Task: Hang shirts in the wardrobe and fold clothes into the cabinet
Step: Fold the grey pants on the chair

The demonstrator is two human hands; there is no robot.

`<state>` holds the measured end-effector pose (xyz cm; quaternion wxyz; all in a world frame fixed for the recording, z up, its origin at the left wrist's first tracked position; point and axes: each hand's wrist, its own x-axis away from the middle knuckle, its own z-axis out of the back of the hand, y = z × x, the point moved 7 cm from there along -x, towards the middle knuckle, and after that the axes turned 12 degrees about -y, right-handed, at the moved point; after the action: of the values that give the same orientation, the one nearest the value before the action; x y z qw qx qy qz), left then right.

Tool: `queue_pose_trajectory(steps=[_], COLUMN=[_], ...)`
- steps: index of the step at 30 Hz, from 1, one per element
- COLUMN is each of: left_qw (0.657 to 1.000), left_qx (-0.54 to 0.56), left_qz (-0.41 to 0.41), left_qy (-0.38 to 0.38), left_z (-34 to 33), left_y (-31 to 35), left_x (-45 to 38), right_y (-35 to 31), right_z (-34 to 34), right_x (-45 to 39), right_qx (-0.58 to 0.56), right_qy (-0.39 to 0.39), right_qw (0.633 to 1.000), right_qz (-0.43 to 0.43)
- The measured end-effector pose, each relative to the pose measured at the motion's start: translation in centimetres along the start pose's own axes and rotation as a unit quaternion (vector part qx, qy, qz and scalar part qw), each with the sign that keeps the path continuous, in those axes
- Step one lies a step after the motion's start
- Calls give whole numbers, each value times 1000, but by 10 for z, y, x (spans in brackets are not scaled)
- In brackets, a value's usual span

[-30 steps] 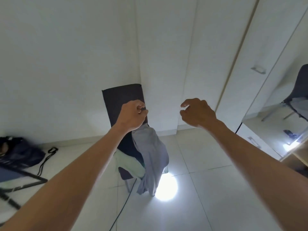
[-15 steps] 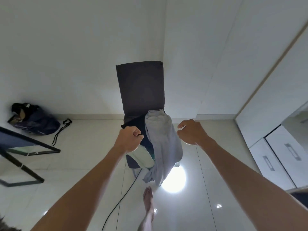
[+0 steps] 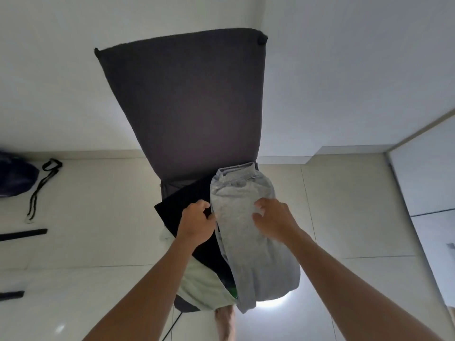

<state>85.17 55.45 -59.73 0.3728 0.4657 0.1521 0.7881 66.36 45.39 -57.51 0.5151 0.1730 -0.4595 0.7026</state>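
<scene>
A grey garment (image 3: 248, 232) with an elastic waistband lies draped over the seat of a dark chair (image 3: 182, 107), hanging off the front. Under it lie a black garment (image 3: 179, 205) and a pale green one (image 3: 204, 284). My left hand (image 3: 197, 222) pinches the grey garment's left edge, over the black cloth. My right hand (image 3: 273, 220) rests on the grey garment's right side with curled fingers pressing into the fabric.
White wardrobe doors (image 3: 423, 183) stand at the right. A dark bag (image 3: 14, 178) with a strap (image 3: 41, 185) lies on the tiled floor at the left, near black bars (image 3: 23, 234). A cable (image 3: 172, 326) runs under the chair. My bare foot (image 3: 225, 323) shows below.
I have stepped up to the chair and both hands have dropped from mid-air onto the grey garment. The wardrobe has slid to the right edge of view.
</scene>
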Motion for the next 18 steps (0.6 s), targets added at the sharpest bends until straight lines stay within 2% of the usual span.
queue_pose_trajectory(steps=[5,10,14,18], left_qw=[1000,999,999,998], left_qx=[-8,-7,-16,0], left_qz=[7,21,33,29], left_qy=[10,24,39,54], left_z=[-10,-24,-36,-37], left_y=[-9,-17,-31,-29], left_x=[-121,-194,-222,-216], right_y=[-5,1,16,22], right_z=[-18,-38,-46,-44], right_x=[-118,-192,-212,-204], right_qx=[8,73,81,28], right_qy=[33,47,80,109], right_qw=[999,995,993,992], right_qz=[15,50,41,59])
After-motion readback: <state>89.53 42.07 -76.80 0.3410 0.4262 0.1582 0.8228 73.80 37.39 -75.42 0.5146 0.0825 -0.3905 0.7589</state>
